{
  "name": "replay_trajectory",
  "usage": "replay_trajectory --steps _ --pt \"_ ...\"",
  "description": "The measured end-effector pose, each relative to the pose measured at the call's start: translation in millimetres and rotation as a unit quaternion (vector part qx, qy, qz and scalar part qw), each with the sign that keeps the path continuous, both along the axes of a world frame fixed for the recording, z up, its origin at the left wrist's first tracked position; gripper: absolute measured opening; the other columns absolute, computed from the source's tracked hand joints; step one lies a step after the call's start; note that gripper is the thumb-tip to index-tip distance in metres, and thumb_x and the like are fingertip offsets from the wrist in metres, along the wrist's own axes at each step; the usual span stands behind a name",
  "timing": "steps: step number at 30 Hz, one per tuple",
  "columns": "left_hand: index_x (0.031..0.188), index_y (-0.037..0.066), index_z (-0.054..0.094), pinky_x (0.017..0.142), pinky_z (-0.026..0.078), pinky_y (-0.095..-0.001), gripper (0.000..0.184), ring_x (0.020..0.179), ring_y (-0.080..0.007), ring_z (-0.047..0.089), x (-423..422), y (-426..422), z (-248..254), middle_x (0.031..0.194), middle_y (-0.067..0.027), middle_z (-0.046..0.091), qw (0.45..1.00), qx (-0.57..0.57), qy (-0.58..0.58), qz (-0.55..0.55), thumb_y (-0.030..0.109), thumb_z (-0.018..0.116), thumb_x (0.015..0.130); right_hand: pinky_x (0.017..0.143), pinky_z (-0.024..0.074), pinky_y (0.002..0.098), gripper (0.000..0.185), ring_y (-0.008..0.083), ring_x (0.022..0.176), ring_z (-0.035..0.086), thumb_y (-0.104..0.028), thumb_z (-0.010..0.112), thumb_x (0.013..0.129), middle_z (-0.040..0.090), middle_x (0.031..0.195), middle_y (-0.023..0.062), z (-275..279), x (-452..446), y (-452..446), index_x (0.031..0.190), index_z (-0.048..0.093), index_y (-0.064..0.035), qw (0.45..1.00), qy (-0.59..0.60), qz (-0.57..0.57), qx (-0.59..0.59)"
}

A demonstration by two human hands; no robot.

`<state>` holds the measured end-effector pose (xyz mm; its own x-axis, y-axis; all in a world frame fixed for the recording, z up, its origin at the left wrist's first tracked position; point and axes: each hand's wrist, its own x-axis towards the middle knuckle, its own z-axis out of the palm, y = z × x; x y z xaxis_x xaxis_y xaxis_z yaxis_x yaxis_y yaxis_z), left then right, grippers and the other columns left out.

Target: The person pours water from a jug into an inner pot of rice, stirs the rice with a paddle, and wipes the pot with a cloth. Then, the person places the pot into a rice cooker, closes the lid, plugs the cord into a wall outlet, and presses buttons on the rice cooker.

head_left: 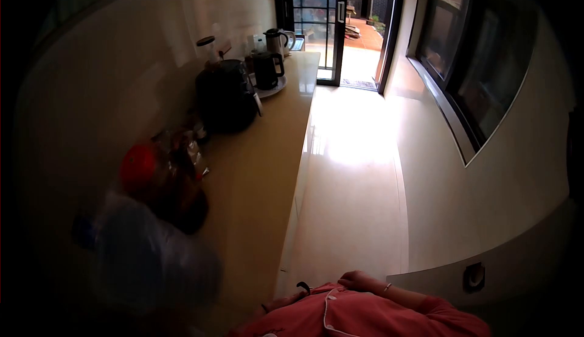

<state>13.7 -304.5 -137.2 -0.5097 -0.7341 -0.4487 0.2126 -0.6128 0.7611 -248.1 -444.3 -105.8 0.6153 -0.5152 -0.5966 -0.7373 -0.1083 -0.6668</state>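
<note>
My right hand (363, 281) rests against the front of my red shirt (340, 312), with a thin bracelet (387, 287) at its wrist. Its fingers lie loosely over the cloth, and I see nothing held in them. On the other side, my left hand (287, 300) is low beside the shirt and mostly hidden by it. A small dark curved thing (303, 286) shows by that hand; its kind is unclear, and whether the fingers grip it cannot be made out.
Along the left runs a counter (267, 154) with a large clear bottle (131, 252), a red-lidded jar (140, 165), a black appliance (226, 96), a black jug (266, 70) on a tray and a kettle (275, 41). Ahead, a sliding door (316, 26) stands partly open; a window (468, 57) is right.
</note>
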Motion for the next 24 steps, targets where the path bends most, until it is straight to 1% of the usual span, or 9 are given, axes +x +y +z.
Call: replay_trajectory --steps 2,5,9,12,15,17,19,21,24 --pt "0.123 0.002 0.049 0.086 0.043 -0.0262 0.049 0.102 -0.0138 0.054 5.3 -31.8 -4.9 0.112 -0.0067 0.058 1.0 0.015 -0.005 -0.02 0.037 0.054 0.089 0.088 0.0437 0.0339 0.043 0.0242 0.095 0.06 -0.041 0.052 0.088 0.064 0.103 0.015 -6.6 -11.4 -25.6 0.107 0.062 -0.0043 0.995 -0.023 -0.034 0.086" --pt "0.123 0.002 0.049 0.087 0.043 -0.0258 0.05 0.103 -0.0137 0.053 12.1 -88.7 -13.0 0.113 -0.0068 0.058 0.999 0.03 -0.021 -0.035 0.038 0.054 0.089 0.086 0.0445 0.0334 0.047 0.0255 0.096 0.059 -0.044 0.045 0.091 0.064 0.105 0.0152 19.2 -16.8 -67.8 0.11 0.06 -0.0034 0.989 -0.003 -0.088 0.118" --pt "0.124 0.002 0.049 0.087 0.043 -0.0252 0.051 0.103 -0.0134 0.053 17.4 -178.4 -26.5 0.114 -0.0068 0.057 0.996 0.049 -0.057 -0.038 0.039 0.054 0.089 0.088 0.0433 0.0318 0.05 0.0248 0.097 0.059 -0.046 0.042 0.092 0.063 0.105 0.016 -27.1 -40.9 -158.3 0.114 0.059 -0.0041 0.99 -0.009 -0.078 0.119" --pt "0.124 0.002 0.048 0.087 0.042 -0.0248 0.052 0.103 -0.0132 0.052 15.3 -254.6 -26.7 0.115 -0.0069 0.056 0.994 0.06 -0.085 -0.026 0.039 0.053 0.089 0.088 0.0435 0.0321 0.051 0.0255 0.097 0.06 -0.048 0.042 0.092 0.065 0.103 0.0147 -27.7 -59.0 -242.5 0.113 0.059 -0.0048 0.993 -0.008 -0.071 0.096" --pt "0.125 0.002 0.048 0.087 0.042 -0.0244 0.052 0.104 -0.0131 0.052 13.4 -326.7 -22.2 0.116 -0.0069 0.056 0.99 0.067 -0.124 -0.009 0.04 0.053 0.089 0.086 0.0448 0.0332 0.048 0.0271 0.093 0.061 -0.045 0.045 0.09 0.066 0.098 0.0147 -21.1 -69.1 -326.6 0.108 0.062 -0.0044 0.99 -0.041 -0.103 0.082" --pt "0.125 0.002 0.048 0.088 0.042 -0.0241 0.053 0.104 -0.0129 0.052 12.5 -368.9 -19.3 0.116 -0.007 0.055 0.986 0.072 -0.152 0.003 0.041 0.053 0.089 0.083 0.0465 0.034 0.042 0.0279 0.089 0.062 -0.04 0.05 0.088 0.066 0.095 0.0152 -15.9 -70.9 -382.1 0.104 0.063 -0.0041 0.998 -0.018 -0.049 0.02" --pt "0.126 0.002 0.048 0.088 0.041 -0.0238 0.053 0.104 -0.0128 0.051 14.0 -411.3 -15.1 0.117 -0.007 0.055 0.981 0.078 -0.176 0.017 0.041 0.053 0.089 0.08 0.0477 0.0349 0.037 0.029 0.086 0.063 -0.036 0.052 0.086 0.065 0.092 0.0159 -9.3 -63.2 -429.2 0.099 0.064 -0.0033 0.999 -0.007 -0.045 0.003" --pt "0.125 0.002 0.049 0.087 0.042 -0.024 0.052 0.102 -0.0124 0.052 15.6 -449.8 -10.0 0.115 -0.007 0.056 0.977 0.069 -0.195 0.052 0.04 0.053 0.089 0.075 0.0503 0.0315 0.031 0.0192 0.082 0.064 -0.029 0.055 0.088 0.067 0.093 0.0113 -9.1 -51.4 -475.3 0.103 0.063 -0.0033 0.999 0.012 -0.036 -0.026" --pt "0.123 0.001 0.05 0.083 0.044 -0.0242 0.05 0.097 -0.0113 0.055 23.1 -505.2 -15.0 0.111 -0.007 0.058 0.967 0.056 -0.231 0.091 0.037 0.055 0.089 0.071 0.051 0.0314 0.027 0.0185 0.078 0.064 -0.024 0.055 0.087 0.067 0.089 0.0103 -11.1 -26.1 -540.7 0.102 0.062 -0.0026 0.998 -0.058 0.003 -0.04"
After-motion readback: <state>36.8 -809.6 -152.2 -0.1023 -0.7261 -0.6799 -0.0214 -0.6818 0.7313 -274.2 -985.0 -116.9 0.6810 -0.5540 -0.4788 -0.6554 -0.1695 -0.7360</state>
